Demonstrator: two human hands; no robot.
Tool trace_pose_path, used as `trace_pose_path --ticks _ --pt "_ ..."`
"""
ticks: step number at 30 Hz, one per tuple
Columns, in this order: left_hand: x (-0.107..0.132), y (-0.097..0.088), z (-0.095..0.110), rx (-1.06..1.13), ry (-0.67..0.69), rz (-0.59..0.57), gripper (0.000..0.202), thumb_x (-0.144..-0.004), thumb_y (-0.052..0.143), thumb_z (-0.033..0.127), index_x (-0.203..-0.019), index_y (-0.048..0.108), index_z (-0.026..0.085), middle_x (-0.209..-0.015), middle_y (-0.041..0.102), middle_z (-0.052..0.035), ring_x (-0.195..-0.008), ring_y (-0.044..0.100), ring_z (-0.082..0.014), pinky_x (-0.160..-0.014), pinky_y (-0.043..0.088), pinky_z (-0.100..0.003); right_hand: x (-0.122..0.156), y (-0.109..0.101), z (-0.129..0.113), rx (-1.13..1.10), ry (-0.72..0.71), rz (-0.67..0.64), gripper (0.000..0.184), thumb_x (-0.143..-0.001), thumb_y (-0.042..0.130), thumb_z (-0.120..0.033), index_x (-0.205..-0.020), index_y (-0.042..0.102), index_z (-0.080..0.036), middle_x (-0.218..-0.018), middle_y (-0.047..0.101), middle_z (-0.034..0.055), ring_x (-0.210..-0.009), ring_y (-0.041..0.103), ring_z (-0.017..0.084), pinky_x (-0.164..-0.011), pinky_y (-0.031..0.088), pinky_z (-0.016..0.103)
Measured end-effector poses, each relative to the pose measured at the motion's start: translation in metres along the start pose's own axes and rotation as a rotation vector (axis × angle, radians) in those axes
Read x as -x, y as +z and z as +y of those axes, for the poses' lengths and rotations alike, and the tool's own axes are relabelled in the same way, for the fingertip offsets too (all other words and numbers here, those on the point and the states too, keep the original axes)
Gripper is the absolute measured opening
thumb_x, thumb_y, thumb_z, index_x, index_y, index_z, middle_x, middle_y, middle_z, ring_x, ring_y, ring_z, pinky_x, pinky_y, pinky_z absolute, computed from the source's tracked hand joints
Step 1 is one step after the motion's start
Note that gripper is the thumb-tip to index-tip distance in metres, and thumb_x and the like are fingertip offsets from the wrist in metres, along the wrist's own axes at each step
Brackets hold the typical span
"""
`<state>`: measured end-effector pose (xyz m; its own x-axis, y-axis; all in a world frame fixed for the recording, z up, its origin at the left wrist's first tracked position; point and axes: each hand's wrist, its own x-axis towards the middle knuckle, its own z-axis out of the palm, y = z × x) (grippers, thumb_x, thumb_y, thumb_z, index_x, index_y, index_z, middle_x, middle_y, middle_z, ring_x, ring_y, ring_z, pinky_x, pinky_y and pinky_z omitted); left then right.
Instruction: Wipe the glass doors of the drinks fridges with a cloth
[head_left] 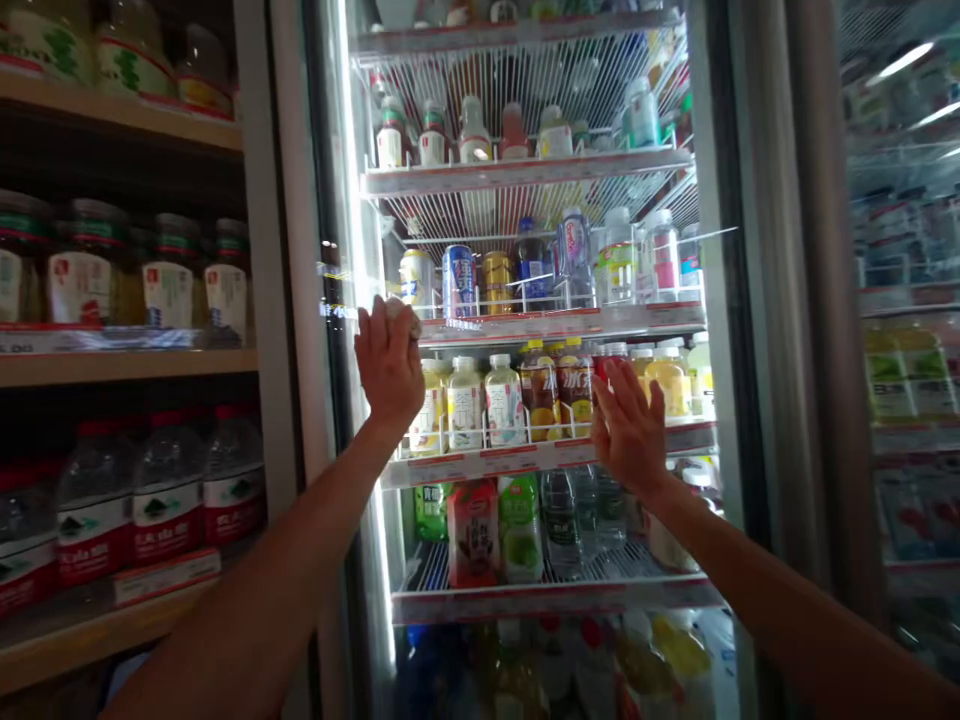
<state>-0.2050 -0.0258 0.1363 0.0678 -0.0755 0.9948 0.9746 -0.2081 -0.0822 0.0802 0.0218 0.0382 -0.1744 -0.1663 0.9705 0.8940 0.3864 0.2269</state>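
Note:
My left hand [388, 362] is raised at the left side of the lit drinks fridge, palm towards its glass door [517, 215]. A pale, crumpled cloth [405, 312] shows past its fingertips, pressed under the hand; most of it is hidden. Lower and to the right, my right hand [628, 425] lies against the glass with fingers spread, holding nothing. Behind the glass between both hands stand white-capped bottles [505, 400] and yellow-capped tea bottles [574, 385]. Just above them is a shelf with a blue can [458, 280] and a gold can [497, 282].
To the left, an open wooden shelf [124, 365] bears juice jars and red-labelled water bottles [169, 480]. A metal door frame [795, 300] stands right of the fridge, with another glass-fronted cooler [911, 300] beyond. Cartons [472, 535] fill a lower fridge shelf.

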Motion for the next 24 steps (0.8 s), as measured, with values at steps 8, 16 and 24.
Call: trace_pose_path --ticks 8,16,24 --pt "0.037 0.014 0.047 0.071 0.537 -0.278 0.05 -0.087 0.044 0.013 -0.134 0.042 0.03 -0.148 0.034 -0.0018 -0.141 0.014 -0.0206 -0.114 0.022 -0.045 -0.001 -0.003 0.001 -0.016 -0.002 -0.008 0.069 -0.086 0.044 -0.021 -0.147 0.014 -0.029 -0.148 0.033 0.0047 -0.137 0.03 0.023 -0.112 0.019 0.05" --pt "0.007 0.012 0.018 0.001 -0.009 0.042 0.046 -0.089 0.04 0.016 -0.134 0.044 0.024 -0.151 0.027 -0.0062 -0.142 0.01 -0.0262 -0.112 0.024 -0.053 0.0 -0.001 0.0 0.006 0.018 -0.024 0.069 -0.087 0.042 -0.022 -0.147 0.01 -0.03 -0.149 0.032 0.0049 -0.138 0.029 0.023 -0.111 0.021 0.051" --pt "0.031 0.013 0.042 0.035 0.395 -0.186 0.047 -0.089 0.042 0.015 -0.134 0.044 0.028 -0.148 0.034 -0.0036 -0.141 0.015 -0.0222 -0.113 0.026 -0.047 -0.002 -0.003 0.0 0.008 -0.013 -0.009 0.067 -0.086 0.044 -0.021 -0.147 0.016 -0.026 -0.146 0.037 0.0083 -0.137 0.03 0.024 -0.111 0.021 0.051"
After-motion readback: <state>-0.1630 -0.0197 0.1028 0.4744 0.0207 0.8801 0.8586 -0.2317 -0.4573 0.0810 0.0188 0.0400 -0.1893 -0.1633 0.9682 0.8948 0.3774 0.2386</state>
